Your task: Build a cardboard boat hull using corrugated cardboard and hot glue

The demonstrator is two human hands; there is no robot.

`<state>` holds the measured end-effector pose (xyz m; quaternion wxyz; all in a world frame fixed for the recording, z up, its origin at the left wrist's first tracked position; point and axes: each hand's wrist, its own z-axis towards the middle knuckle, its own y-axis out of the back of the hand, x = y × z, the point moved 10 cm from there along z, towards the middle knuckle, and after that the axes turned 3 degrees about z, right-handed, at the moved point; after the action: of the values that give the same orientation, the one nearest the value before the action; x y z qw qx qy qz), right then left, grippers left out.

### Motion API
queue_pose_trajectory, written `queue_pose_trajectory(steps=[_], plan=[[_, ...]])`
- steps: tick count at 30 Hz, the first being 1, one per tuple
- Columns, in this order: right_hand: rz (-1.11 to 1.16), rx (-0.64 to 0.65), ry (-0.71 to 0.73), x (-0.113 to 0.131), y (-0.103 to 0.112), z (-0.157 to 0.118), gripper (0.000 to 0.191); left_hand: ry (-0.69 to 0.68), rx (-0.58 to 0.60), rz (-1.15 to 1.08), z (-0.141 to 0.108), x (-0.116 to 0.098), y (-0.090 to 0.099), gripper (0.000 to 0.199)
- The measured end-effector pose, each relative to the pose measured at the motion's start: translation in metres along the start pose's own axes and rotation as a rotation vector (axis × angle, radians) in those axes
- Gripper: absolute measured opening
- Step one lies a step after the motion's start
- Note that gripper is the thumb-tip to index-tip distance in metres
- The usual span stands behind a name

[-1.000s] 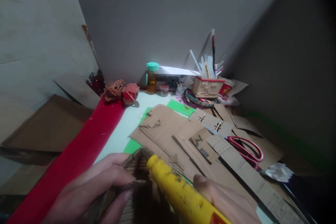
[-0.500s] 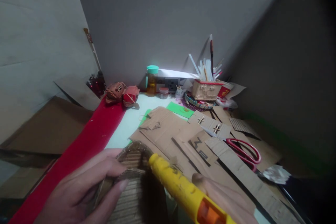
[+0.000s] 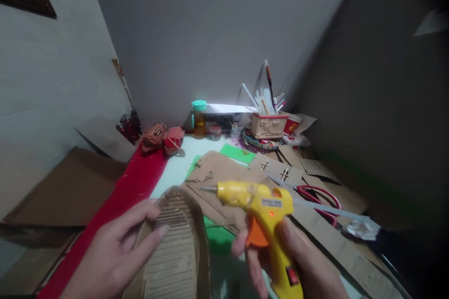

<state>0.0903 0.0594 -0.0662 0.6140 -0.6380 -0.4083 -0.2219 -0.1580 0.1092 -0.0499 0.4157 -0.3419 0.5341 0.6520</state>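
In the head view, I see a pale table [image 3: 180,160] with cardboard sheets [image 3: 213,168], against grey walls. My left hand [image 3: 117,247] pinches the rim of a rounded, ribbed cardboard piece [image 3: 171,247] at the near edge, and my right hand [image 3: 298,257] is wrapped around a smooth yellow glue gun [image 3: 266,208] just beside it. The cardboard piece's lower end is cut off, and the right fingers are partly hidden.

The glue gun [image 3: 277,215] looks like smooth yellow plastic; the held cardboard [image 3: 171,257], ribbed and matt.
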Motion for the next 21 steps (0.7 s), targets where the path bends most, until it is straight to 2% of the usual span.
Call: queue_pose_trajectory(steps=[2, 5, 7, 10, 11, 13, 17, 21], plan=[[0.013, -0.021, 0.045, 0.007, 0.004, 0.007, 0.049, 0.015, -0.031, 0.010, 0.006, -0.005, 0.009, 0.023], [-0.077, -0.065, 0.037, 0.004, 0.018, 0.016, 0.049, 0.048, -0.114, 0.039, 0.011, -0.011, 0.028, 0.024], [-0.138, -0.070, 0.005, -0.007, 0.025, 0.022, 0.055, 0.061, -0.181, 0.072, 0.014, -0.012, 0.046, 0.024], [-0.171, -0.017, -0.080, -0.033, 0.024, 0.029, 0.069, 0.050, -0.264, 0.176, 0.021, -0.013, 0.075, 0.024], [-0.171, 0.000, -0.105, -0.042, 0.023, 0.030, 0.071, 0.091, -0.279, 0.189, 0.024, -0.009, 0.083, 0.029], [-0.150, 0.017, -0.139, -0.056, 0.020, 0.032, 0.069, 0.112, -0.278, 0.183, 0.029, -0.007, 0.092, 0.025], [-0.051, 0.004, -0.192, -0.078, 0.021, 0.033, 0.051, 0.116, -0.281, 0.195, 0.035, -0.020, 0.095, 0.032], [0.013, 0.059, -0.278, -0.095, 0.020, 0.031, 0.048, 0.067, -0.230, 0.194, 0.036, -0.043, 0.076, 0.031]])
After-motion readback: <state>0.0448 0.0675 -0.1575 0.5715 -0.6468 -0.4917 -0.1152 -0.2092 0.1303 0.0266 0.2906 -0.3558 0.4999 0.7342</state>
